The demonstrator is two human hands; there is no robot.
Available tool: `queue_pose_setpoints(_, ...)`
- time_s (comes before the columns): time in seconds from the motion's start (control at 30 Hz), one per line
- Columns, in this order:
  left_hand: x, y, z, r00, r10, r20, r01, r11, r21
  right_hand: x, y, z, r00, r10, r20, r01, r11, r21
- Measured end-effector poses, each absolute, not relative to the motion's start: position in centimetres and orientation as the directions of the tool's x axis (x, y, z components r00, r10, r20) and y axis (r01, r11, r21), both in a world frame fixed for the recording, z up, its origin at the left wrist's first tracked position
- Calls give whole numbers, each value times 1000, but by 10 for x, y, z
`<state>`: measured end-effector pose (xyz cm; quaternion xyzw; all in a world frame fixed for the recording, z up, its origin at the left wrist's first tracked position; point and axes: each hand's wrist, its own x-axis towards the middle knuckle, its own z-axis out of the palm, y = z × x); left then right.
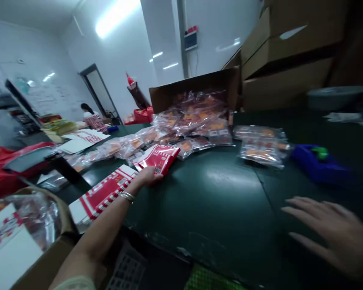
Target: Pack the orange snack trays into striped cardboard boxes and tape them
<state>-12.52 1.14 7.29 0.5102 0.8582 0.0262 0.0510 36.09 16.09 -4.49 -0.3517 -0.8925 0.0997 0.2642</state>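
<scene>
My left hand [148,176] lies on the dark green table [218,193], its fingertips touching the near end of a red-and-white printed carton [157,159]. I cannot tell whether it grips the carton. A metal bangle [127,196] circles that wrist. A second flat carton [104,193] lies by my left forearm. My right hand [329,233] hovers at the right with its fingers spread, holding nothing. Clear plastic packets of orange food [193,121] spill from a cardboard box [193,88] across the table.
A blue tape dispenser [319,163] stands at the right, beside more packets [261,147]. Stacked cardboard cartons [287,52] rise behind it. An open box [24,229] with plastic and white-and-red card sits at lower left. A co-worker [87,110] stands at the far back.
</scene>
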Motion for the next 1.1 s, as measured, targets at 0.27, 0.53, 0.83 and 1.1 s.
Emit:
queue_pose_setpoints(0.27, -67, 12, 42, -416, 909, -16, 909, 416, 37, 152, 108, 8, -795, 603, -66, 378, 408, -831)
queue_pose_setpoints(0.53, -39, -54, 35, -479, 849, 224, 844, 376, 382, 25, 157, 23, -707, 705, 54, 535, 583, -611)
queue_pose_setpoints(0.83, -112, -120, 31, -769, 522, 370, 607, 414, 678, -12, 125, 21, -948, 105, 300, 68, 989, -132)
queue_pose_setpoints(1.1, -79, -110, 42, -781, 524, 340, 427, 51, 903, 118, 157, 71, -927, 179, 331, 93, 961, -260)
